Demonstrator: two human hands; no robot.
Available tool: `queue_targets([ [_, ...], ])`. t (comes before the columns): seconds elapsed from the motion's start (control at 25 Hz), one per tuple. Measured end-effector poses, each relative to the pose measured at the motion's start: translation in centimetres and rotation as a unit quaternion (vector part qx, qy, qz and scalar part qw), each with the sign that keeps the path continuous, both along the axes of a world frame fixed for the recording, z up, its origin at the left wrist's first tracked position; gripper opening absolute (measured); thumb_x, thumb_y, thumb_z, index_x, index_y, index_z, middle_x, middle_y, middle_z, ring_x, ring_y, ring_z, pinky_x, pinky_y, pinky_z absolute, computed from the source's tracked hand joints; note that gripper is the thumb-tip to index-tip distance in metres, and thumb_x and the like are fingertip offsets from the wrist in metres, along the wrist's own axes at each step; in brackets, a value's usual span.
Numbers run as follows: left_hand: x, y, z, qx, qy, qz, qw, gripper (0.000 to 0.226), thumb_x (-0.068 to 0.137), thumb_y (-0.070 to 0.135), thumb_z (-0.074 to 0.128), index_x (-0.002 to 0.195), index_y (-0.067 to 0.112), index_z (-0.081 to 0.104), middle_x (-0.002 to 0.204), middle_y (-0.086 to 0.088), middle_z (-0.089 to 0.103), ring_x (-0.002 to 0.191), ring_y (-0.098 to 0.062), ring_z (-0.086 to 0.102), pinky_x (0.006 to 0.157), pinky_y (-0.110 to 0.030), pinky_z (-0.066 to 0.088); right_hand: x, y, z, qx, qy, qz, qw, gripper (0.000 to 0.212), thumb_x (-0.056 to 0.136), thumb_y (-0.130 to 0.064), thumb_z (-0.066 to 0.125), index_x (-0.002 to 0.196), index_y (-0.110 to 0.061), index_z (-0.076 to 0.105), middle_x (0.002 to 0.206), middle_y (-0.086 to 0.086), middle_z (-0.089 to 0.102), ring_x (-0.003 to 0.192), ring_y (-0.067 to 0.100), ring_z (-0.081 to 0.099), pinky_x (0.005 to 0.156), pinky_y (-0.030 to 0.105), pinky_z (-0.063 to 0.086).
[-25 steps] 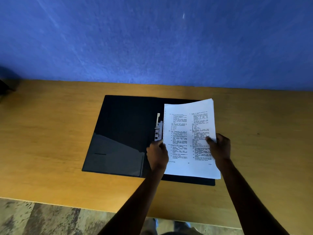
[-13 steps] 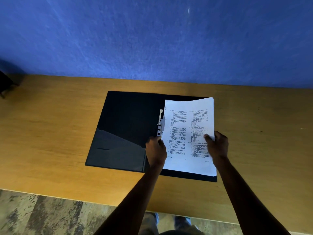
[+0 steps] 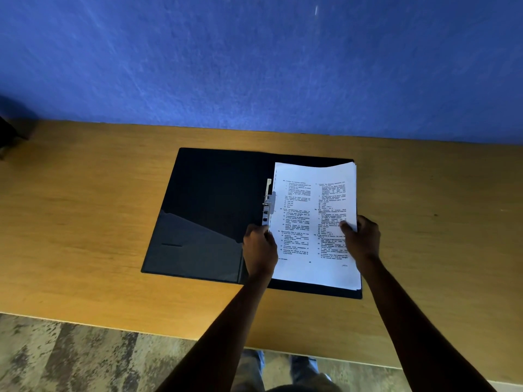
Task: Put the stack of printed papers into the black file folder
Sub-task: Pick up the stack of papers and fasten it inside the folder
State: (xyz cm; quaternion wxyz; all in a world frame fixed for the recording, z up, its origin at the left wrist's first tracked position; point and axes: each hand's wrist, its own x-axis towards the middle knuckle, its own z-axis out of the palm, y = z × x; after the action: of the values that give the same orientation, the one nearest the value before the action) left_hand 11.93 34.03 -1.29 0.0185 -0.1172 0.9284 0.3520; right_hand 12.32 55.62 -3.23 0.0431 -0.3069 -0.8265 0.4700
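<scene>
The black file folder point(image 3: 215, 193) lies open flat on the wooden table. A stack of printed papers point(image 3: 308, 199) covers its right half, left edge against the silver metal clip point(image 3: 268, 202) at the spine. My left hand point(image 3: 259, 250) grips the stack's lower left edge beside the clip. My right hand point(image 3: 360, 239) holds the right edge, thumb on top of the page. The folder's left half shows a diagonal inner pocket point(image 3: 195, 247).
The wooden table point(image 3: 85, 222) runs against a blue wall point(image 3: 254, 66). A dark object point(image 3: 11, 134) sits at the far left edge. The table's front edge point(image 3: 113, 326) is near me, with patterned floor below.
The stack has slid a little toward the back and settled lower on the folder's right half, its left edge closer to the clip. Both hands kept their hold.
</scene>
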Motion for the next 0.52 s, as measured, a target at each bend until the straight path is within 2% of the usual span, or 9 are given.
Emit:
queue_targets([
  [0.08,0.0,0.0,-0.3,0.002,0.004,-0.005,1.000,0.018,0.090,-0.001,0.048,0.083,-0.009,0.063,0.091,-0.025,0.063,0.074,-0.035,0.061,0.051,-0.035,0.044,-0.1,0.2,0.0,-0.007,-0.006,0.007,1.000,0.011,0.087,-0.014,0.068,0.090,-0.004,0.071,0.089,0.014,0.075,0.077,0.022,0.065,0.068,0.025,0.039],
  [0.16,0.0,-0.1,-0.7,0.004,0.010,0.002,1.000,0.019,0.089,-0.002,0.048,0.075,-0.006,0.060,0.087,-0.023,0.062,0.066,-0.028,0.055,0.045,-0.020,0.028,-0.4,0.6,0.1,-0.004,-0.013,0.021,1.000,0.017,0.088,-0.017,0.068,0.089,-0.001,0.070,0.084,0.015,0.073,0.079,0.030,0.068,0.065,0.026,0.040],
  [0.2,0.0,-0.1,-0.8,0.004,0.012,0.005,1.000,0.020,0.089,-0.002,0.048,0.072,-0.005,0.059,0.086,-0.023,0.061,0.064,-0.025,0.052,0.046,-0.017,0.023,-0.4,0.7,0.3,0.015,-0.013,0.028,0.999,0.023,0.090,-0.022,0.068,0.090,0.001,0.069,0.084,0.016,0.072,0.082,0.034,0.068,0.065,0.028,0.043],
  [0.32,0.1,-0.2,-0.9,0.005,0.018,0.011,1.000,0.020,0.089,-0.001,0.050,0.071,-0.004,0.057,0.085,-0.022,0.060,0.064,-0.026,0.051,0.046,-0.015,0.021,-0.3,0.5,1.0,0.167,-0.007,0.004,0.986,0.039,0.096,-0.031,0.059,0.112,0.004,0.061,0.108,0.025,0.065,0.100,0.041,0.062,0.080,0.041,0.050],
  [0.4,0.1,-0.3,-1.0,0.003,0.022,0.010,1.000,0.020,0.089,-0.001,0.050,0.072,-0.005,0.058,0.085,-0.021,0.060,0.062,-0.026,0.051,0.046,-0.013,0.020,-0.2,-0.6,1.0,0.262,0.034,0.004,0.964,0.038,0.098,-0.027,0.054,0.118,0.005,0.057,0.116,0.028,0.059,0.105,0.045,0.057,0.086,0.048,0.048],
  [0.52,0.0,-0.3,-0.8,-0.001,0.023,0.011,1.000,0.019,0.088,-0.002,0.050,0.071,-0.006,0.056,0.082,-0.020,0.059,0.065,-0.032,0.058,0.046,-0.013,0.021,-1.0,-3.3,0.1,0.300,0.082,0.109,0.944,0.040,0.098,-0.020,0.054,0.125,0.010,0.055,0.131,0.033,0.056,0.123,0.046,0.052,0.103,0.050,0.044],
])
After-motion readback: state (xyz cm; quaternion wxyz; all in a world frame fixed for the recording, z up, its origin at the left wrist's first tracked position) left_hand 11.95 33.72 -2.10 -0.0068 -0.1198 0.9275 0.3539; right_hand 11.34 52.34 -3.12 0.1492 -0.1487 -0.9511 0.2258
